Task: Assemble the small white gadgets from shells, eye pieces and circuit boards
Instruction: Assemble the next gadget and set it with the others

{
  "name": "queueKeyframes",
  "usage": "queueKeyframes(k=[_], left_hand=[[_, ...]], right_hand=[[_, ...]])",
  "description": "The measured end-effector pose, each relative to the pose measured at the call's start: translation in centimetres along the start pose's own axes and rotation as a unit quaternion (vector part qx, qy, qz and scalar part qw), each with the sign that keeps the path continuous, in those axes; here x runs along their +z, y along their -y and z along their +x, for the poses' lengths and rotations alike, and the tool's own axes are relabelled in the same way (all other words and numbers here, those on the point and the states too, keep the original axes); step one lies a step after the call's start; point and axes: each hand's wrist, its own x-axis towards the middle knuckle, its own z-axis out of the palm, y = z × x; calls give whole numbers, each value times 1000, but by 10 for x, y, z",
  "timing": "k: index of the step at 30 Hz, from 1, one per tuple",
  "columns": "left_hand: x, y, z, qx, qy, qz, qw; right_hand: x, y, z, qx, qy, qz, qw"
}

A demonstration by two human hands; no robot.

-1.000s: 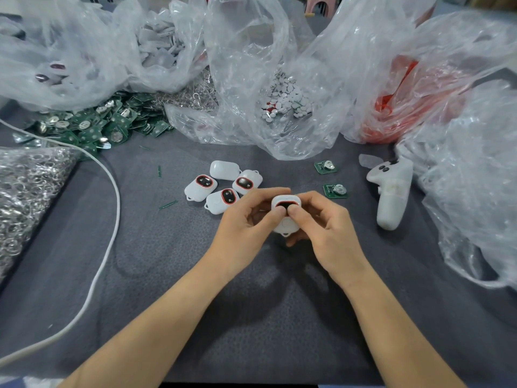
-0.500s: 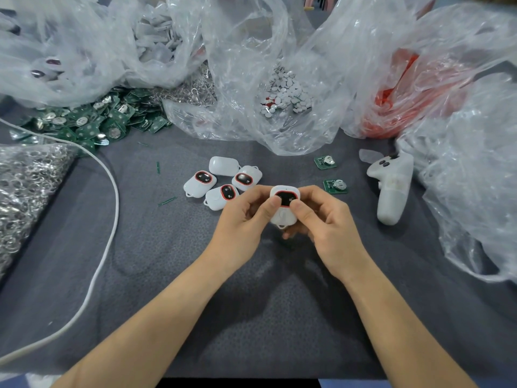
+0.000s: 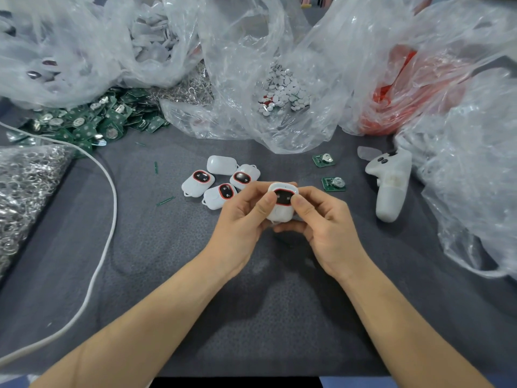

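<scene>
Head view: gadget sits near mid-counter, just in front of the finished ones. Both grips are closed on it: left hand and right hand pinch its sides, thumbs at either edge of the red-rimmed eye piece. Step looks like pressing the shell shut. Squeeze evenly round the rim, keep pressure off the dark window, check the seam. Count: four gadgets lying down, three face up and one face down; two loose circuit boards to the right; one heap of boards far left, uncountable.
</scene>
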Motion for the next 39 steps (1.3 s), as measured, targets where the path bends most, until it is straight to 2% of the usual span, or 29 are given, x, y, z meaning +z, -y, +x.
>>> queueKeyframes(k=[7,11,15,20,28,35,39], left_hand=[[0,3,5,-21,-35,46,998],[-1,2,5,-17,-12,47,999],[-2,1,2,1,15,79,997],[-3,0,2,-6,-1,58,998],[-1,2,0,20,-4,141,990],[-5,3,2,-8,13,66,998],[-6,2,1,-12,25,35,999]], right_hand=[[5,-1,2,28,-42,-4,999],[4,0,1,17,-40,-66,997],[2,0,0,25,-42,-64,997],[3,0,-1,18,-37,-90,995],[3,2,-3,25,-33,-123,992],[5,3,0,44,-43,-70,996],[3,4,-1,46,-28,-75,996]])
